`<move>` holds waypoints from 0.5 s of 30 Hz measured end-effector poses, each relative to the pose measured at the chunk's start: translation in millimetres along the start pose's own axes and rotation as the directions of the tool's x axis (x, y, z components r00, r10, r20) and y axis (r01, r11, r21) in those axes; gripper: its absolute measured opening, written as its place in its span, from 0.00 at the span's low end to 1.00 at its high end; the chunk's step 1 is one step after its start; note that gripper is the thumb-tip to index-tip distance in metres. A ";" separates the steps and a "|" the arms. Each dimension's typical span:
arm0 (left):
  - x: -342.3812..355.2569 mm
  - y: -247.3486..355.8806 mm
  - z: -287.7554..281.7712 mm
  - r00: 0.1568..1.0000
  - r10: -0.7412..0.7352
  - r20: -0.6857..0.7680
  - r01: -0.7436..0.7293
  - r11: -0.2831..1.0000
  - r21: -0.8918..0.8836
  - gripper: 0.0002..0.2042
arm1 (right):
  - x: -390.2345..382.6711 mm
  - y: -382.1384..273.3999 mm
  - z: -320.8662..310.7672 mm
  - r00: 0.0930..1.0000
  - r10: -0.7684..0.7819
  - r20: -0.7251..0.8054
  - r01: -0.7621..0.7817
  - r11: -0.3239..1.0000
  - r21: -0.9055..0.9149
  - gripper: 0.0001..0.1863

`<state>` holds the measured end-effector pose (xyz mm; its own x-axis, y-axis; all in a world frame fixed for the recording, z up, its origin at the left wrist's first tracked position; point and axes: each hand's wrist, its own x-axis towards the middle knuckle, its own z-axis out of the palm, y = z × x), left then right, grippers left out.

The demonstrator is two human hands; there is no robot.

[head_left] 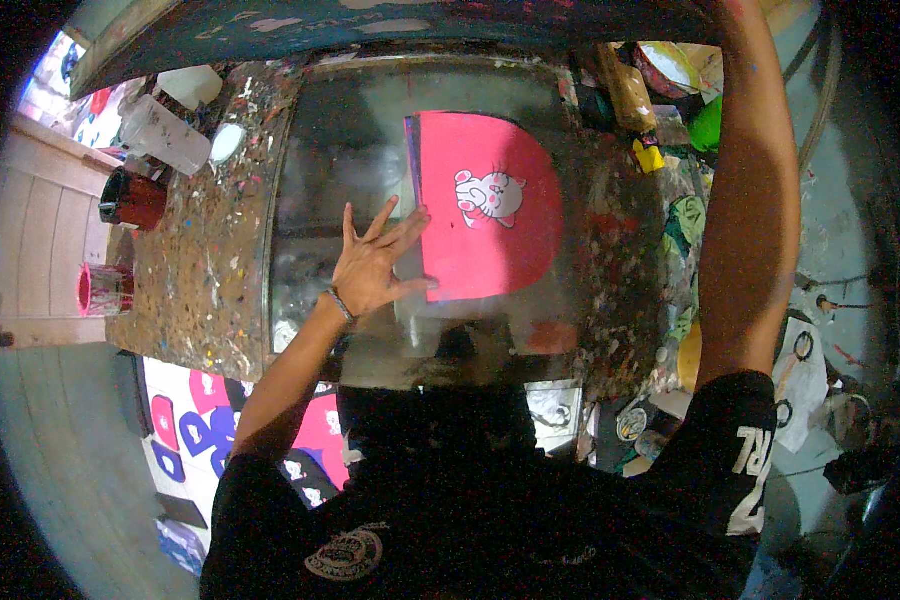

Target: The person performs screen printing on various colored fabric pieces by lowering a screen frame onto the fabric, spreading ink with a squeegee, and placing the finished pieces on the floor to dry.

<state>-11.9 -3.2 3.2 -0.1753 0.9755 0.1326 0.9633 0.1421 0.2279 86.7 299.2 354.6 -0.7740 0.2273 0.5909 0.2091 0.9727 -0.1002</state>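
Observation:
My left hand (375, 255) lies with fingers spread on the glass plate (330, 140), its fingertips touching the left edge of a pink rounded sheet (510, 260) printed with a white cartoon cat. Darker purple layers show beneath that sheet's left edge. My right arm stretches up along the right side to a large stained board or frame (390, 25) raised across the top; that hand is out of sight beyond the upper edge.
The paint-spattered worktable (195, 290) holds a plastic bottle (165, 135), a dark red container (130, 200) and a pink cup (105, 290) at left. At right are rags (682, 235) and containers (705, 125). Printed pink and purple pieces (200, 430) lie low at left.

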 end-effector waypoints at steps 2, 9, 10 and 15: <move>0.4 1.1 -1.6 1.000 -0.001 0.006 0.001 1.000 -0.001 0.47 | -1.7 -2.0 -0.9 1.000 0.024 0.009 -0.024 1.000 0.008 0.34; 0.9 3.6 0.9 1.000 -0.006 0.001 0.006 0.999 0.046 0.47 | -2.6 -1.1 -0.1 1.000 0.003 0.015 -0.004 0.999 0.037 0.32; 0.9 3.6 1.1 1.000 -0.005 0.002 0.005 0.999 0.046 0.47 | -3.1 -0.5 0.5 1.000 0.004 0.015 -0.004 0.999 0.037 0.32; 2.2 4.3 -0.5 1.000 -0.007 -0.003 0.007 1.000 0.017 0.47 | -3.1 1.5 1.3 0.999 -0.039 -0.009 0.039 0.998 0.052 0.32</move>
<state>-8.3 -0.5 5.0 -0.1826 0.9741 0.1338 0.9653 0.1517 0.2126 88.6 300.0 351.6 -0.7760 0.1889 0.6017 0.1471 0.9820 -0.1185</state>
